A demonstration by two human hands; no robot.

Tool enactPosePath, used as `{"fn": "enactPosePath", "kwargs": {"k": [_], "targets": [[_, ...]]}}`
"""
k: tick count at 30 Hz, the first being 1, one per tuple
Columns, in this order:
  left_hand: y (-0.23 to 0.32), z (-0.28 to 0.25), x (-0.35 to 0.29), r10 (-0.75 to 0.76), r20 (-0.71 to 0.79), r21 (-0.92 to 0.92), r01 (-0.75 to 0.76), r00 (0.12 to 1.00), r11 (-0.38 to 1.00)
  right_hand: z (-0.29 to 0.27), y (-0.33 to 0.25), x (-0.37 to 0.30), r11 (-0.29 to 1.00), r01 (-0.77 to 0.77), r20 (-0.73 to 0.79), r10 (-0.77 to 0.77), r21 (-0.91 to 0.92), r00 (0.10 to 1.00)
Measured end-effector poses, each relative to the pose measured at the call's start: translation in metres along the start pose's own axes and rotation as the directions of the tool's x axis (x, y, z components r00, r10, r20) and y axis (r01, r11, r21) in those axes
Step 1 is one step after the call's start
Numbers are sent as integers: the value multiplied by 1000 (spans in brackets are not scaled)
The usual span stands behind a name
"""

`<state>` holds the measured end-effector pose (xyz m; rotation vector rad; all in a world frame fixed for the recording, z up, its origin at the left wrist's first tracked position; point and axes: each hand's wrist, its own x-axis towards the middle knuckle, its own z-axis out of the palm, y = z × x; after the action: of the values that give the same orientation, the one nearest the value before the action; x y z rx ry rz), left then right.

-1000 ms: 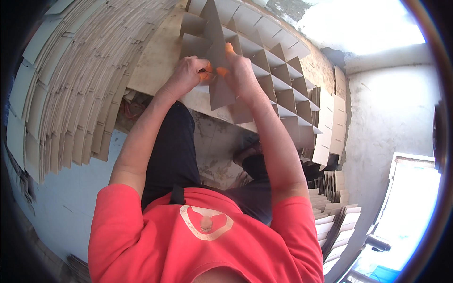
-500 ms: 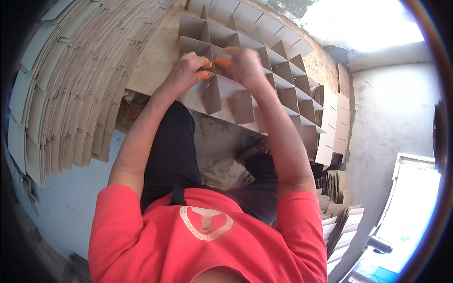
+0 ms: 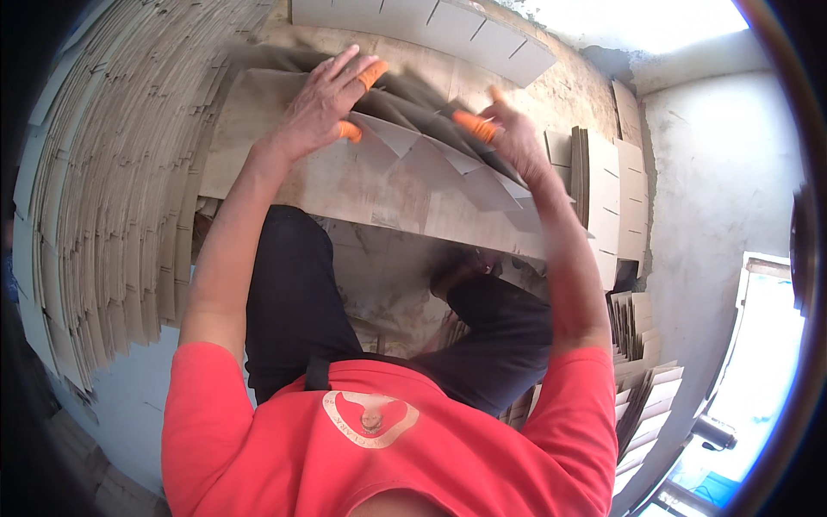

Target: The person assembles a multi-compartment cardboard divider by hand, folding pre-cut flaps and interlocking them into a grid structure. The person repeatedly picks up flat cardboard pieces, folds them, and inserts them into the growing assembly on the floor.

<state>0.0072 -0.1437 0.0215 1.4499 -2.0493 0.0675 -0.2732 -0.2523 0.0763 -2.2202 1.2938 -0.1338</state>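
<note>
Two hands — fingers spread | cardboard divider (image 3: 431, 164) flattened (long axis left-right)

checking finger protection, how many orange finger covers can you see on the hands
3. Two on the left hand: one on a fingertip, one lower near the thumb. One on the right hand, at. Others may be hidden behind fingers or the folded cardboard divider.

Tall stack of flat cardboard sheets (image 3: 112, 198) at left — slotted cardboard strips (image 3: 616, 198) leaning against white wall (image 3: 724, 189).
</note>
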Motion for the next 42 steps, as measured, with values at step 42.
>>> {"fn": "enactPosePath", "kwargs": {"k": [42], "targets": [[-88, -326, -115, -459, -253, 815, 443, 852, 373, -19, 152, -211, 815, -351, -667, -58, -462, 743]]}}
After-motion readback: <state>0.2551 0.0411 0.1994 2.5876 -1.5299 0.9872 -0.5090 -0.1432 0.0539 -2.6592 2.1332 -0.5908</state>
